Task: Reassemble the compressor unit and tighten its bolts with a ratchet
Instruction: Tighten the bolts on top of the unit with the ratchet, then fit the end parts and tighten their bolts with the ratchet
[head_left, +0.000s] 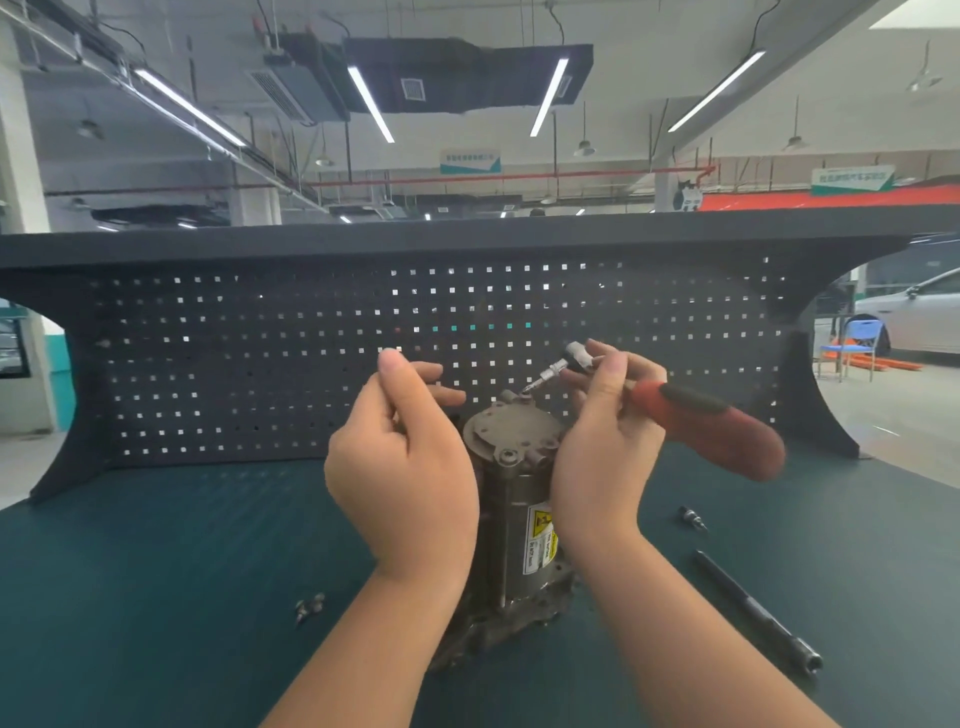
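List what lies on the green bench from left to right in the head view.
Small loose parts → compressor → small bit → black extension bar.

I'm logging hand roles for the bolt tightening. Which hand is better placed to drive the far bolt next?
The right hand: it holds the red-handled ratchet, its bit at the far bolt. The left hand hovers empty beside the compressor.

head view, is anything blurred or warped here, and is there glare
Head view: wide-angle warp bows the pegboard top edge; the ratchet handle is smeared, as is the left hand; ceiling strip lights burn white; the compressor label stays fairly sharp.
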